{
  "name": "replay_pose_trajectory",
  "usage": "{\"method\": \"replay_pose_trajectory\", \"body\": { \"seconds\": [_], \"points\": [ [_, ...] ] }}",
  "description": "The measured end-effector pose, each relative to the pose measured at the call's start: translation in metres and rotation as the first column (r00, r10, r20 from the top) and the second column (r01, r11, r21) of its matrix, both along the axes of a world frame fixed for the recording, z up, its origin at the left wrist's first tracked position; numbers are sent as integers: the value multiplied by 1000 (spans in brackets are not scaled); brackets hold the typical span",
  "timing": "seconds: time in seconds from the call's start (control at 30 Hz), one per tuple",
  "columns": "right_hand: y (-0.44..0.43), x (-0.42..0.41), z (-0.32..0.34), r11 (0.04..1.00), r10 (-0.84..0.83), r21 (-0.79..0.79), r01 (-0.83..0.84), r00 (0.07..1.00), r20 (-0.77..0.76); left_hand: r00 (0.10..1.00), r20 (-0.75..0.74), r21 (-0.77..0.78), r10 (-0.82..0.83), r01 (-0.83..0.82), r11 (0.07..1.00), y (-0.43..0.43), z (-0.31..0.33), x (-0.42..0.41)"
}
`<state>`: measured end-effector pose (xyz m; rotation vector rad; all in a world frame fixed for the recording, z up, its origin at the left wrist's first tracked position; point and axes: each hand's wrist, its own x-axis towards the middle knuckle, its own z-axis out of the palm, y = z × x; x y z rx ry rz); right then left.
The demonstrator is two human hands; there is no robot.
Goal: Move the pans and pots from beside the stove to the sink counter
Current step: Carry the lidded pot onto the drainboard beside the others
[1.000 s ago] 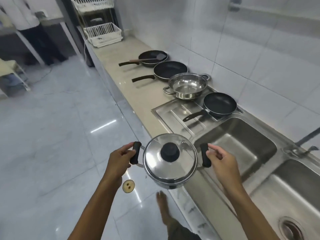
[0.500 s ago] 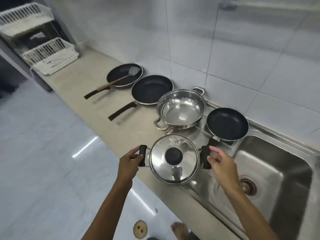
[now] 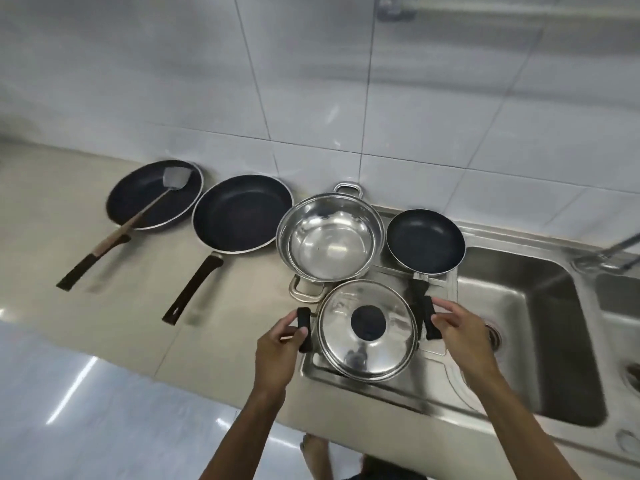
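A lidded steel pot [image 3: 367, 329] with a black knob sits low over the sink drainboard [image 3: 434, 375]. My left hand [image 3: 278, 344] grips its left black handle and my right hand [image 3: 462, 336] grips the right one. Behind the pot stand an open steel pot [image 3: 330, 242] and a small black pan [image 3: 426, 241]. Further left on the beige counter [image 3: 52, 209] lie a large black frying pan [image 3: 242, 213] and another black pan [image 3: 154, 194] with a spatula [image 3: 145, 213] resting in it.
A steel sink basin [image 3: 526, 327] lies right of the drainboard, with a second basin [image 3: 620, 317] and a tap [image 3: 609, 252] at the far right. White tiled wall [image 3: 311, 81] runs behind. Glossy floor [image 3: 86, 410] and my bare foot [image 3: 317, 448] are below.
I have carried the lidded pot from over the floor to the drainboard in front of the open steel pot. The view has turned to face the counter and wall.
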<state>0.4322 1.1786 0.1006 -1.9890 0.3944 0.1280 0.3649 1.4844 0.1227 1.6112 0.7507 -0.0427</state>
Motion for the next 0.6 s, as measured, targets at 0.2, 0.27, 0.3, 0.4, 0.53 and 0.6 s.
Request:
{"method": "replay_pose_trajectory", "body": {
  "seconds": [0.2, 0.27, 0.3, 0.4, 0.53, 0.6],
  "points": [
    [5, -1, -1, 996, -79, -49, 80, 997, 26, 993, 35, -48, -113, 115, 992, 16, -14, 13],
    [7, -3, -2, 991, -95, -91, 97, 995, 31, 989, 34, -46, -141, 143, 989, 18, -17, 16],
    [8, -4, -2, 989, -109, -98, 112, 993, 34, 988, 37, -45, -151, 152, 987, 18, -17, 17],
    [9, -6, -5, 983, -133, -119, 137, 990, 41, 984, 34, -37, -177, 178, 983, 16, -18, 22],
    [9, -7, -6, 979, -119, -157, 128, 991, 64, 978, 39, -24, -205, 206, 978, 14, -20, 23],
    [10, -9, -6, 966, -113, -222, 132, 989, 95, 976, 50, -12, -212, 213, 977, 13, -23, 23]
  ]
}}
